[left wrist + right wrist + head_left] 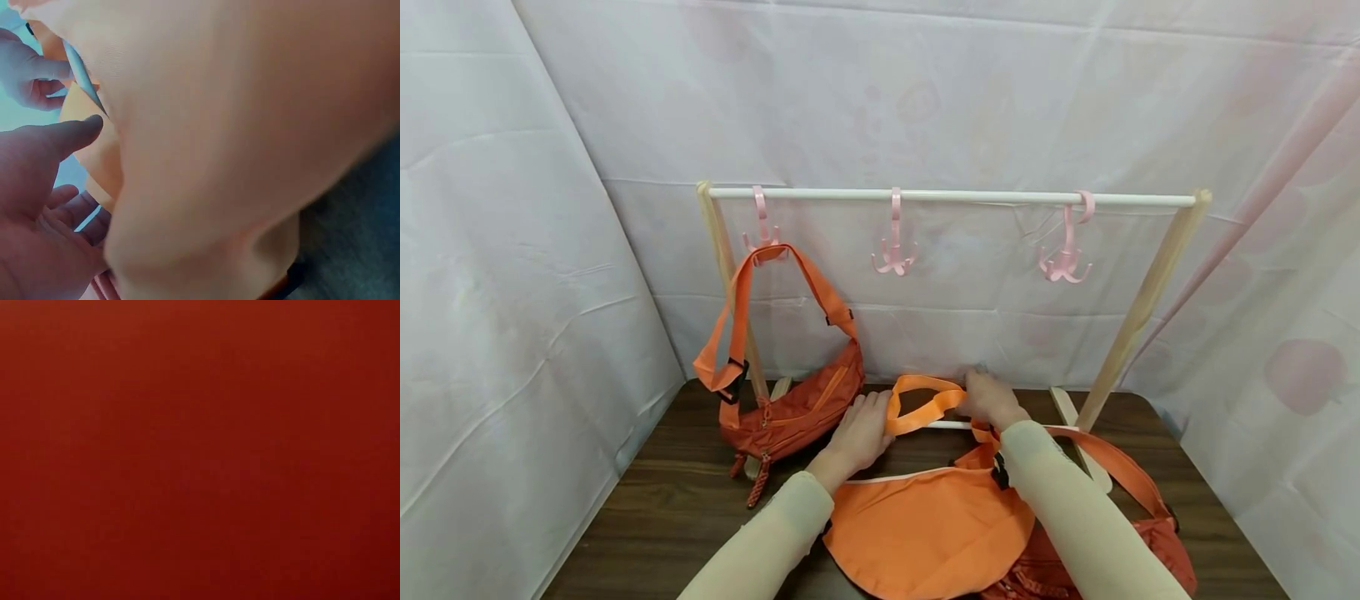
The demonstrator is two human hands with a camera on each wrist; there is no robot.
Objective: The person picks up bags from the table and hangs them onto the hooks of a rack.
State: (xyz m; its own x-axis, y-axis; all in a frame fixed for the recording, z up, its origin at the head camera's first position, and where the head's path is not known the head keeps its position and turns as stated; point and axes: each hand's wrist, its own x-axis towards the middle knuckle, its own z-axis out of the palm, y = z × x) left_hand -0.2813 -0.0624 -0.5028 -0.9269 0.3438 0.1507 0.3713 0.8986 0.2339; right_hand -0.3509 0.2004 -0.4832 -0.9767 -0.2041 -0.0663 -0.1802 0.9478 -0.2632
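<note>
An orange waist bag [928,533] lies at the front middle of the table, its lighter orange strap [925,414] raised in a loop behind it. My left hand [859,429] holds the loop's left side; in the left wrist view the thumb [81,134] lies on the strap and the fingers curl behind it. At the loop's other side my right hand [992,400] grips the strap, its fingertips partly hidden. Bag fabric [237,125] fills most of the left wrist view. Only blurred red shows in the right wrist view.
A white rail [985,197] on wooden posts carries three pink hooks, including a middle one [893,250]. A rust-red bag [808,404] hangs by its strap from the left hook. Another red bag [1172,550] lies under my right forearm on the brown table [625,517].
</note>
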